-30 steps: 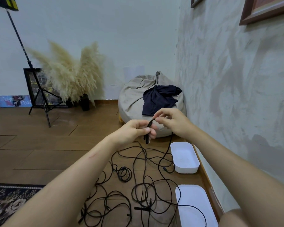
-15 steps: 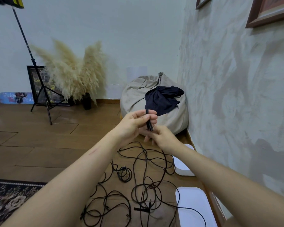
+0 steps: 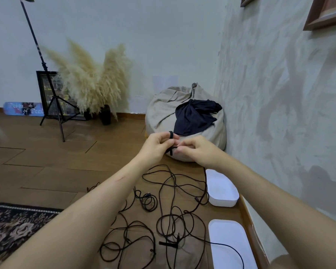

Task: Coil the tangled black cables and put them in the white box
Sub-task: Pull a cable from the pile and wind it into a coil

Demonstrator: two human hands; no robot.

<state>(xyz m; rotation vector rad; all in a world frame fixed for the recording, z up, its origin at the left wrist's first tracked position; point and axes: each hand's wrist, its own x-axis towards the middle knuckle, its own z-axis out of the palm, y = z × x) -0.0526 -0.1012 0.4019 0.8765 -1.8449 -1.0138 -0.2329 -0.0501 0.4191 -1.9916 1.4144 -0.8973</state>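
A beanbag [image 3: 163, 115] is set in the far right corner of the floor [image 3: 56, 152], a dark cloth [image 3: 194, 118] draped over it. Pampas grass [image 3: 93, 80] in a dark vase [image 3: 105, 117] and a tripod stand [image 3: 54, 105] are noted along the far edge. A patterned rug [image 3: 14, 226] is laid at the near left corner.

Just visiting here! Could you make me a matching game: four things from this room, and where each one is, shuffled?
Things: 1 dark cloth; 2 white box; 3 patterned rug; 4 black cable loop.
Places: A on the floor by the wall; B between the left hand and right hand; C on the beanbag; D lower left of the view.
Pairs: 1-C; 2-A; 3-D; 4-B.
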